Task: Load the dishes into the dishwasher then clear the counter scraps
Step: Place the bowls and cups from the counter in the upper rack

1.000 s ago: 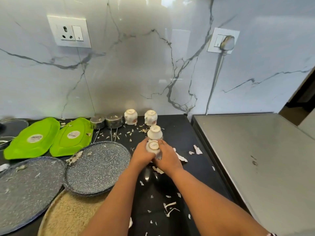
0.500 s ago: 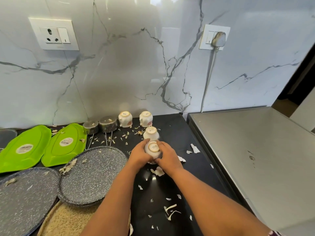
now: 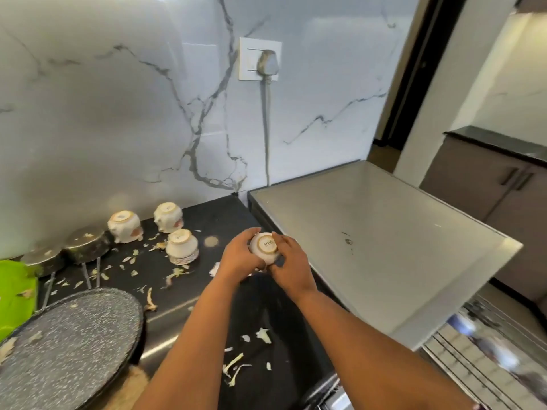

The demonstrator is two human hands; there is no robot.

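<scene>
cup (image 3: 265, 247) lifted rightward off counter | left hand (image 3: 241, 255) grips it | right hand (image 3: 291, 264) grips it

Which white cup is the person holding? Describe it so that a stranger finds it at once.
Start at the grey appliance top on the right and go to its left edge, over the black counter. There the left hand and right hand hold an upturned white cup. The three other cups stand untouched, nearer the wall.
</scene>
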